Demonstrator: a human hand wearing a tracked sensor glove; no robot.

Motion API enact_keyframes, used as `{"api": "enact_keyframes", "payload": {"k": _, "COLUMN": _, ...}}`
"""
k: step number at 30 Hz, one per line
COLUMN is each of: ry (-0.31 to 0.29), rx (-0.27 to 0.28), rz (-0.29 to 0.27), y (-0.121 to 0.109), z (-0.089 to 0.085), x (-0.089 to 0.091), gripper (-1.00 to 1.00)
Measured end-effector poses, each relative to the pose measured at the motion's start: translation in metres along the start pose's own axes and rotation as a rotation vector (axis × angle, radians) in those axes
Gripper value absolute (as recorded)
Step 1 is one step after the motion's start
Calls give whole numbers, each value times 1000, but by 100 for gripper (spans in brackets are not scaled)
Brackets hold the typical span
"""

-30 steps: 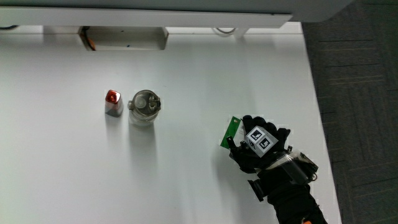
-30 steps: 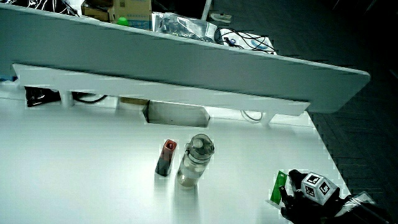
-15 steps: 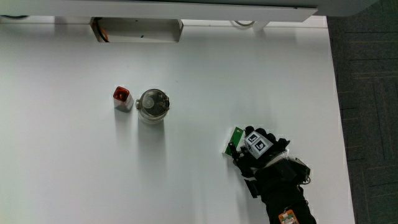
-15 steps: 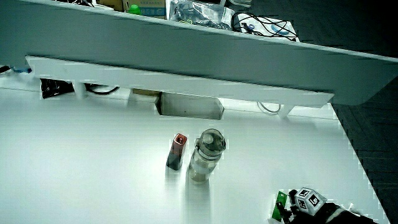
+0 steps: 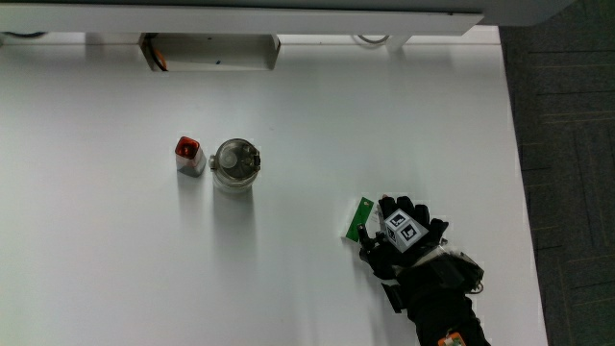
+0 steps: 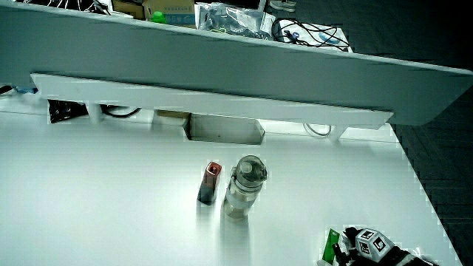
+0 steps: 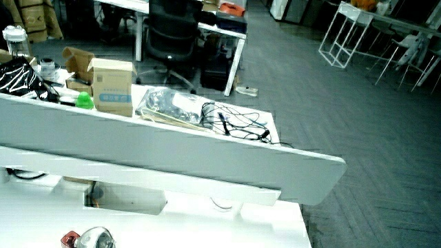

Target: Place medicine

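The medicine is a flat green box, standing on edge on the white table near the edge closest to the person. The black-gloved hand with its patterned cube is beside it, fingers curled around the box. In a side view the box and the hand show low at the table's near edge. The part of the box inside the fingers is hidden.
A clear bottle with a grey lid stands mid-table, farther from the person than the hand, with a small red-topped container beside it; both show in both side views. A low partition lines the table.
Compared with a second ago, the hand and the green box sit slightly nearer to the person. The bottle and the red-topped container have not moved.
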Motion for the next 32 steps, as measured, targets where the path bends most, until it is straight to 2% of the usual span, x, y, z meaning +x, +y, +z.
{"api": "enact_keyframes", "payload": {"k": 2, "ry": 21, "rx": 24, "rz": 13, "y": -5, "z": 1, "x": -2, "gripper": -58}}
{"api": "enact_keyframes", "payload": {"k": 3, "ry": 23, "rx": 58, "rz": 2, "y": -7, "z": 1, "x": -2, "gripper": -67}}
{"api": "enact_keyframes", "payload": {"k": 5, "ry": 36, "rx": 81, "rz": 11, "y": -10, "z": -1, "x": -3, "gripper": -83}}
{"api": "enact_keyframes", "payload": {"k": 7, "ry": 45, "rx": 125, "rz": -1, "y": -17, "z": 2, "x": -3, "gripper": -100}}
{"api": "enact_keyframes", "payload": {"k": 14, "ry": 139, "rx": 256, "rz": 35, "y": -39, "z": 10, "x": -3, "gripper": -100}}
{"api": "enact_keyframes", "payload": {"k": 17, "ry": 149, "rx": 300, "rz": 42, "y": -50, "z": 13, "x": -5, "gripper": -100}}
{"api": "enact_keyframes", "payload": {"k": 23, "ry": 150, "rx": 348, "rz": 48, "y": -63, "z": 10, "x": -7, "gripper": -100}}
{"api": "enact_keyframes", "payload": {"k": 29, "ry": 189, "rx": 374, "rz": 83, "y": -99, "z": 26, "x": -12, "gripper": -100}}
{"api": "enact_keyframes", "payload": {"k": 30, "ry": 183, "rx": 405, "rz": 87, "y": -108, "z": 31, "x": -13, "gripper": -100}}
{"api": "enact_keyframes", "payload": {"k": 32, "ry": 188, "rx": 417, "rz": 77, "y": -116, "z": 27, "x": -12, "gripper": -100}}
